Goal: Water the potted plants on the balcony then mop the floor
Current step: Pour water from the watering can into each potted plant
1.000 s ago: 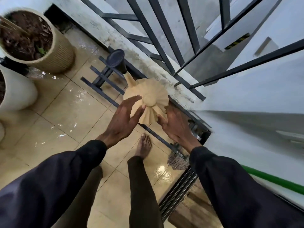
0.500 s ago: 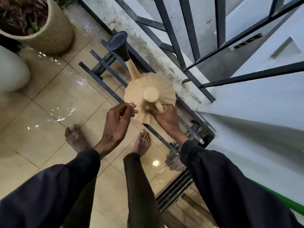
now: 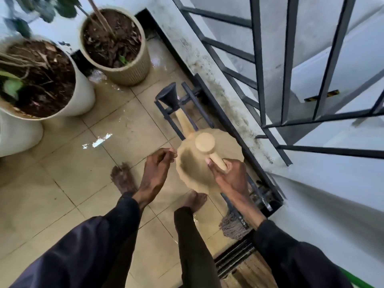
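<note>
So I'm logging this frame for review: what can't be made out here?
- Water level inside the watering can: head view, too dim inside to tell.
- Mop: only the strands show; the right hand and sleeve cover the handle.
- Plants' foliage: cut off by the top edge and blurred above the ribbed pot.
- Left hand: whether its curled fingers pinch anything.

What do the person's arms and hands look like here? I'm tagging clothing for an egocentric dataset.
Both arms are covered by long, dark sleeves, near black with a slight navy sheen, loose and ending at the wrists. The left hand and right hand are bare: no gloves, rings, watch or bracelets show. The sleeves carry no visible logos, stripes or markings.
</note>
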